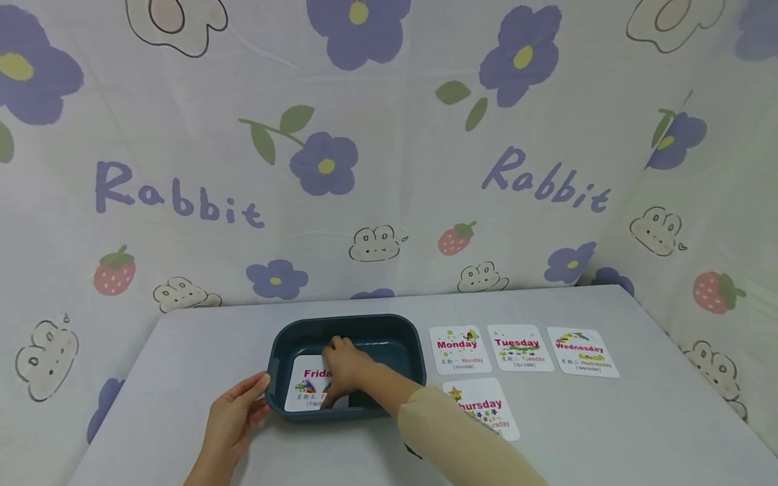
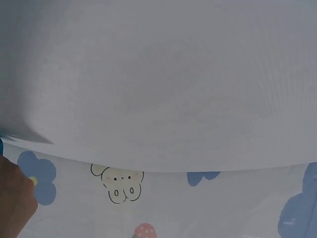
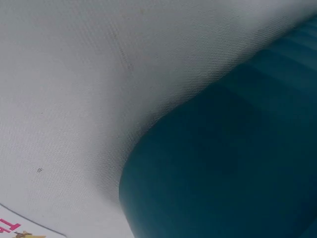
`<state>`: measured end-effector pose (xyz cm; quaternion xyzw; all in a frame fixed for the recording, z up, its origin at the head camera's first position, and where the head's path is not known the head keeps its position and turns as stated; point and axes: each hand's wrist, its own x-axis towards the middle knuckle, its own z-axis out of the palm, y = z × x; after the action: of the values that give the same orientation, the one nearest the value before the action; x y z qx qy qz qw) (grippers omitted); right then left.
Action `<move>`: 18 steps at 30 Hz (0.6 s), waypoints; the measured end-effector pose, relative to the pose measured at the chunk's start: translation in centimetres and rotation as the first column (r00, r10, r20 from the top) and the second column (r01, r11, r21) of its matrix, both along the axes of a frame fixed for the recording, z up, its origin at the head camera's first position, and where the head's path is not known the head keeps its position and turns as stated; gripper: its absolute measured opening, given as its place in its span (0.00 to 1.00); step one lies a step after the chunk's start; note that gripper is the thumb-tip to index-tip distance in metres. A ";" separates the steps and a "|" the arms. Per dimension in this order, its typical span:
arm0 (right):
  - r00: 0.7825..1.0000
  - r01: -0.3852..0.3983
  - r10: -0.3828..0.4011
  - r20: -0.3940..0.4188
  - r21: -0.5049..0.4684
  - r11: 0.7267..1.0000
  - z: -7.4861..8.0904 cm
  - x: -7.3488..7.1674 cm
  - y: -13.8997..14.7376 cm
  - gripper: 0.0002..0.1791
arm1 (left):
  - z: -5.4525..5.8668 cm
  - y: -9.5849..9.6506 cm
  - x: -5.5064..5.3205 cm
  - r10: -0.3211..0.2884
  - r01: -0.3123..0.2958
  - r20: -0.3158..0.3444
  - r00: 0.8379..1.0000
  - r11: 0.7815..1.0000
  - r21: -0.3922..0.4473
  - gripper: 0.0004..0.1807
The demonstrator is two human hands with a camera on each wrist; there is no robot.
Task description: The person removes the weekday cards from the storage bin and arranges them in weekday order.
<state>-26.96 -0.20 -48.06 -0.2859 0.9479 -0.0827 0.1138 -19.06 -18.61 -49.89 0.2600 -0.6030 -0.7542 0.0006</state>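
Note:
A dark teal tub (image 1: pixel 346 415) sits on the white table, with a square "Friday" card (image 1: pixel 304 388) lying inside it at the left. My left hand (image 1: pixel 234 415) holds the tub's left end, thumb near the rim; only part of it shows at the edge of the left wrist view. Reaching over the tub's front, my right hand (image 1: pixel 346 368) grips the Friday card, fingers at its upper edge and thumb at its lower edge. The hand covers the card's right side. In the right wrist view the tub's outer wall (image 3: pixel 213 168) fills much of the picture.
Right of the tub, a "Monday" card (image 1: pixel 460 351), a "Tuesday" card (image 1: pixel 521 347) and a "Wednesday" card (image 1: pixel 583 352) lie in a row. Below Monday lies a "Thursday" card (image 1: pixel 486 401), partly behind my right sleeve (image 1: pixel 456 432). A rabbit-and-flower curtain (image 1: pixel 389 196) hangs behind the table.

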 end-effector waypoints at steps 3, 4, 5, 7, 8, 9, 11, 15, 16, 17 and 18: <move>1.000 -0.012 0.013 -0.012 0.017 1.000 0.1 0.0 0.0 0.48 | 0.0 0.0 0.0 0.000 0.000 -0.001 1.000 1.000 0.004 0.11; 1.000 -0.017 0.017 -0.010 0.021 1.000 0.1 0.0 0.1 0.48 | 0.0 0.0 0.0 -0.001 0.001 0.000 1.000 1.000 0.004 0.10; 1.000 -0.021 0.021 -0.006 0.024 0.999 0.1 -0.1 0.1 0.48 | 0.0 0.0 0.1 0.001 -0.001 0.000 1.000 1.000 0.004 0.10; 1.000 -0.031 0.031 0.006 0.024 0.999 0.3 -0.1 0.2 0.48 | 0.0 0.0 0.1 0.001 -0.001 0.001 1.000 1.000 -0.001 0.12; 0.999 -0.037 0.037 0.012 0.021 0.999 0.4 -0.2 0.2 0.48 | 0.0 0.0 0.2 0.002 -0.002 0.002 1.000 1.000 -0.005 0.14; 0.999 -0.042 0.041 0.019 0.016 0.999 0.5 -0.2 0.3 0.48 | 0.0 0.0 0.2 0.002 -0.001 0.003 1.000 1.000 -0.011 0.17; 0.998 -0.049 0.049 0.029 0.012 0.999 0.7 -0.4 0.5 0.48 | 0.0 0.1 0.1 0.005 -0.005 0.010 1.000 1.000 -0.022 0.21; 0.997 -0.068 0.067 0.041 0.028 0.997 1.3 -0.8 0.9 0.48 | 0.1 0.2 0.0 0.006 -0.006 0.015 1.000 0.999 -0.033 0.26; 0.996 -0.077 0.075 0.044 0.038 0.996 1.4 -0.9 1.0 0.48 | 0.1 0.2 0.0 0.010 -0.009 0.016 1.000 0.999 -0.031 0.24; 0.995 -0.087 0.085 0.046 0.050 0.995 1.6 -1.0 1.1 0.48 | 0.1 0.2 0.0 0.009 -0.009 0.012 1.000 1.000 -0.029 0.24; 0.994 -0.099 0.096 0.047 0.058 0.993 1.7 -1.1 1.2 0.48 | 0.1 0.2 0.0 0.010 -0.010 0.008 1.000 1.000 -0.026 0.22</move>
<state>-28.07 0.98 -46.38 -0.3263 0.9321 -0.0549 0.1473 -19.07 -18.41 -49.81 0.2659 -0.6113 -0.7454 0.0053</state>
